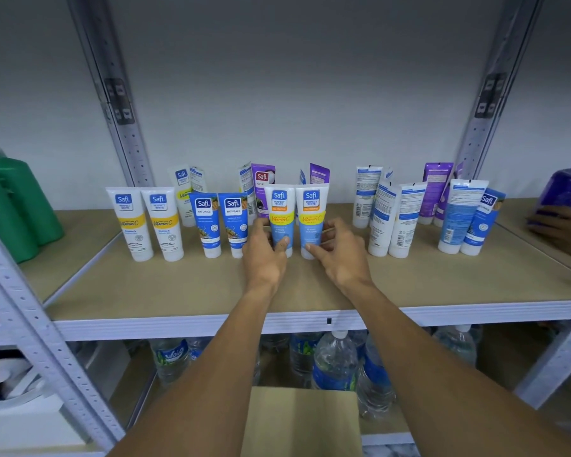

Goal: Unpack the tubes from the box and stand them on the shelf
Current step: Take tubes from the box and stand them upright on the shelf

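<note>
Midway along the shelf, back from its front edge, the left tube and right tube stand cap-down, side by side: white tops, yellow bands, blue below. The left hand grips the left tube, the right hand the right tube.

Both bare forearms run from the bottom edge to frame centre. Left hand is curled round the left tube, thumb on front. Right hand likewise on the right tube; grip looks light, probably.
</note>
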